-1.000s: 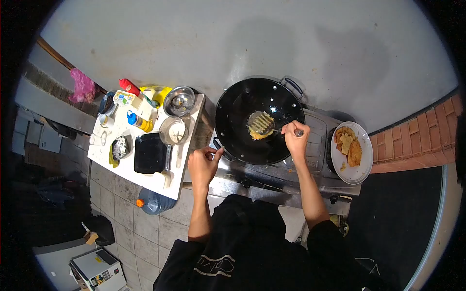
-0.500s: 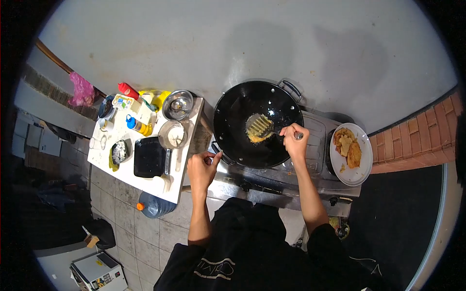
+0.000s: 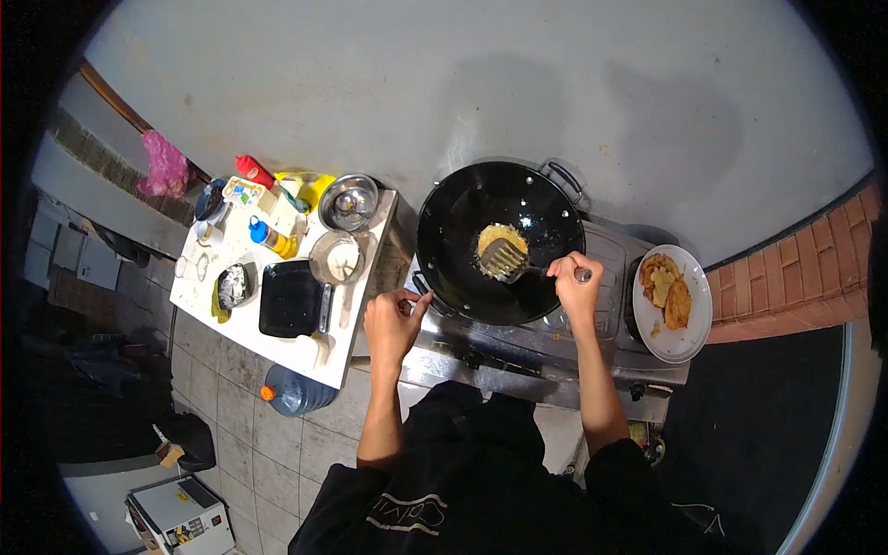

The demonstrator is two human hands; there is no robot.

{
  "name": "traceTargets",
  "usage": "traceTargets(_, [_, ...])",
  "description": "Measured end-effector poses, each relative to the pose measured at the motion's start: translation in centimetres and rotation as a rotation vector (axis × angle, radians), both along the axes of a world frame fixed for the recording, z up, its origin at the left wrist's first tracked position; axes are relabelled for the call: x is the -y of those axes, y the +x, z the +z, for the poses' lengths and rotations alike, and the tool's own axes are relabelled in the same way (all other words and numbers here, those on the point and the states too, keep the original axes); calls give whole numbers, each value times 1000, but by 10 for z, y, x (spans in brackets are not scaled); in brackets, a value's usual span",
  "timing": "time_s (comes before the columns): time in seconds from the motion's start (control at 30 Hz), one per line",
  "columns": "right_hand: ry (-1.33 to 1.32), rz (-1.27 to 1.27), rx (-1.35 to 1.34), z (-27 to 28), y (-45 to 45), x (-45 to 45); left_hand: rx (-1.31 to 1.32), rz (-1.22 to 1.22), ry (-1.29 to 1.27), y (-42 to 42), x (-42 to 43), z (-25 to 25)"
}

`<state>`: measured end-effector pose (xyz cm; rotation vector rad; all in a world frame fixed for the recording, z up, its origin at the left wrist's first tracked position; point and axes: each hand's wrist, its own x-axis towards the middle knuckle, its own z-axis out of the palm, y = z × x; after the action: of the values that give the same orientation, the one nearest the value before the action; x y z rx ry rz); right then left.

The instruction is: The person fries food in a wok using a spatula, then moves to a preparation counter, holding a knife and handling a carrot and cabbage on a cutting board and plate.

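Observation:
My right hand (image 3: 577,285) is closed around the handle of a slotted spatula (image 3: 509,261). Its blade is down in a black wok (image 3: 453,208), at the near edge of a round yellow-golden piece of frying food (image 3: 500,240) and partly over it. My left hand (image 3: 392,324) is beside the wok's near-left side handle (image 3: 430,294), with thumb and fingers drawn together. Whether it touches that handle or pinches something small is hidden. The wok sits on a metal gas stove (image 3: 444,363).
Right of the wok, a white plate (image 3: 653,344) holds fried pieces. The white table (image 3: 319,370) at left carries a black tray (image 3: 289,298), steel bowl (image 3: 349,202), a bowl of white powder (image 3: 337,258) and bottles. A blue water jug (image 3: 301,390) stands below; a grey wall rises behind.
The spatula blade has gone from lying over the food to its near side, leaving more of the food's far part showing. My left hand stays by the wok handle. The view has shifted slightly.

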<state>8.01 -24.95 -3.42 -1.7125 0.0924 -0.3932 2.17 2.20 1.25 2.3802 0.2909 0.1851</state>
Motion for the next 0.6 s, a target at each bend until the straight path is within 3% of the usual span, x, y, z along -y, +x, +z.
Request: traceTargets(0.6, [-13, -11, -18, -2, 3, -5, 109, -15, -27, -3, 3, -15])
